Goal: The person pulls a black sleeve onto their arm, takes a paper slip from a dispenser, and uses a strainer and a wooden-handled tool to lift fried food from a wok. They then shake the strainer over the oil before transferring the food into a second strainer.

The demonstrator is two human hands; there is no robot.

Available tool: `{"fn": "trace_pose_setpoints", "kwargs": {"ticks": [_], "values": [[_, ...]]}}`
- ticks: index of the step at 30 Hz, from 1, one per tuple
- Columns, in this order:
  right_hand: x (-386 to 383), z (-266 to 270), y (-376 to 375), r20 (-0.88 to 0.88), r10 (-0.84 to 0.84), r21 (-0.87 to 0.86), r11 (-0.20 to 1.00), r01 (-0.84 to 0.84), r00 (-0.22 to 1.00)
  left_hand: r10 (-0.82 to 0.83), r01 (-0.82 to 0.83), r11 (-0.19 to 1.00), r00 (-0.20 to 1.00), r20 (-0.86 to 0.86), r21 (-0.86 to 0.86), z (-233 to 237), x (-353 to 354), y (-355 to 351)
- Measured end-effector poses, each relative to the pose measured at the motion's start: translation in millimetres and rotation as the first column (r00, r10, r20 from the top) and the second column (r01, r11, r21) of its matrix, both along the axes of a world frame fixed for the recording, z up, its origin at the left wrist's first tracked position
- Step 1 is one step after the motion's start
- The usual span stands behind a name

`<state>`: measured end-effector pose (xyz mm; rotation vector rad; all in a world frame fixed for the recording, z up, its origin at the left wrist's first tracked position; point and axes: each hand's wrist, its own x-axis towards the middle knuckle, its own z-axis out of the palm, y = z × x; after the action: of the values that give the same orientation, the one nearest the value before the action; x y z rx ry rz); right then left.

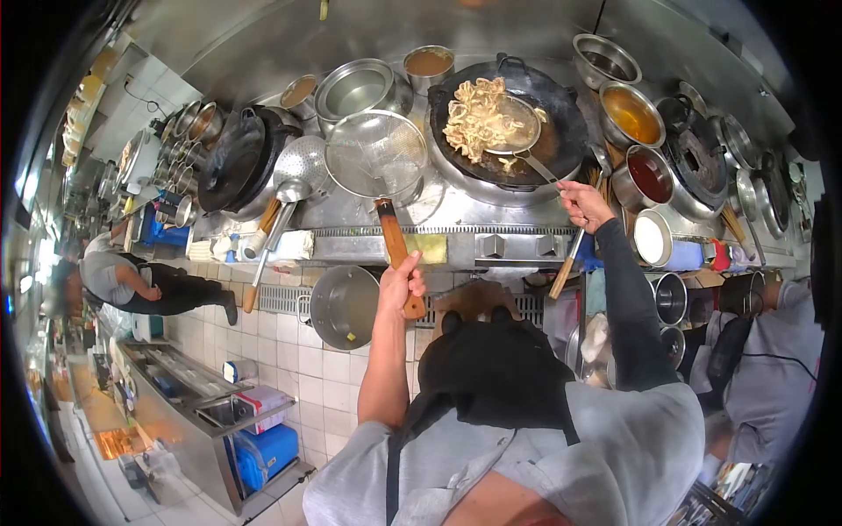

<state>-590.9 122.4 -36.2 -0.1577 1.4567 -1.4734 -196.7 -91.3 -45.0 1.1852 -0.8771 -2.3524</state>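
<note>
Your left hand (402,282) is clamped around the wooden handle of the wire strainer (375,156), whose basket sits over the steel bench (456,210) just left of the wok (563,145). Your right hand (583,205) grips the ladle (533,162), its bowl down in the wok among pale fried strips (474,114).

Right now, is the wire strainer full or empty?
Empty: the wire strainer shows only bare mesh; the food lies in the ladle over the wok.
</note>
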Motion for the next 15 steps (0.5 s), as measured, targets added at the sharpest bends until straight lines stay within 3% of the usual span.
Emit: {"fn": "trace_pose_setpoints", "kwargs": {"ticks": [2, 15], "values": [[3.9, -1.3, 9.9, 0.011, -0.014, -0.073, 0.997, 0.015, 1.0, -0.02, 0.022, 0.999, 0.999, 0.036, -0.047, 17.2, 4.3, 2.3], [30.5, 31.9, 87.5, -0.066, -0.114, -0.037, 0.993, 0.112, 0.991, -0.139, 0.135, 0.988, 0.989, -0.05, -0.074, 41.8, 8.9, -0.9]]}}
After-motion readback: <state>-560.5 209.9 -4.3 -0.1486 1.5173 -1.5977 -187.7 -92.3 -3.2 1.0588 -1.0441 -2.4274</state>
